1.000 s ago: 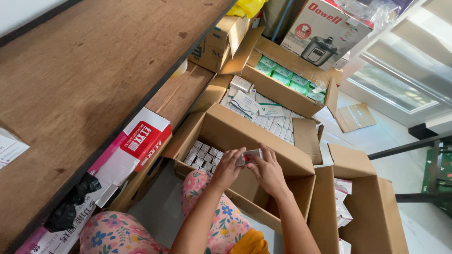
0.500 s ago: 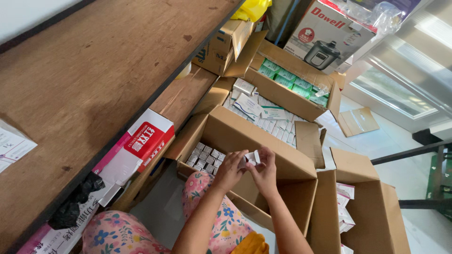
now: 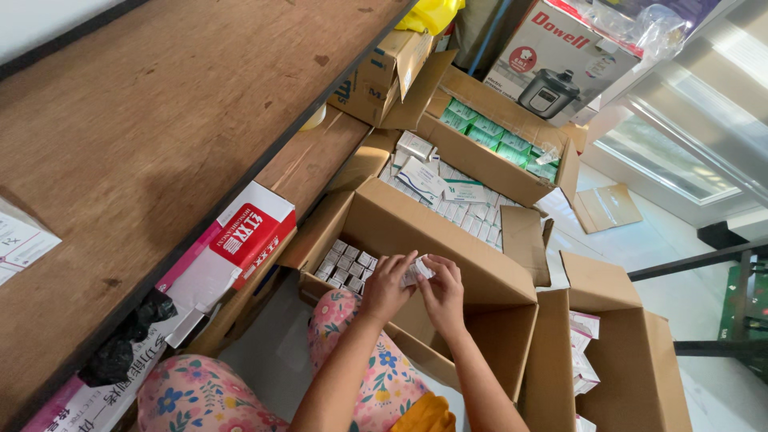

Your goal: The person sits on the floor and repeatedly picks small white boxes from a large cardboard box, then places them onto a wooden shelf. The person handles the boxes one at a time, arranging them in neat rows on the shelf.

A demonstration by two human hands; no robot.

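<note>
Both hands meet in the middle of the frame, the left hand (image 3: pixel 387 285) and the right hand (image 3: pixel 442 290) pinching one small white box (image 3: pixel 417 272) between their fingertips, just over the open brown carton (image 3: pixel 448 240). One big wooden shelf (image 3: pixel 152 136) fills the upper left, three more open cartons sit around, and one white box with a cooker picture (image 3: pixel 560 60) stands at the top. Rows of little white boxes (image 3: pixel 346 264), too many to count, lie in the carton, partly hidden by the left hand.
</note>
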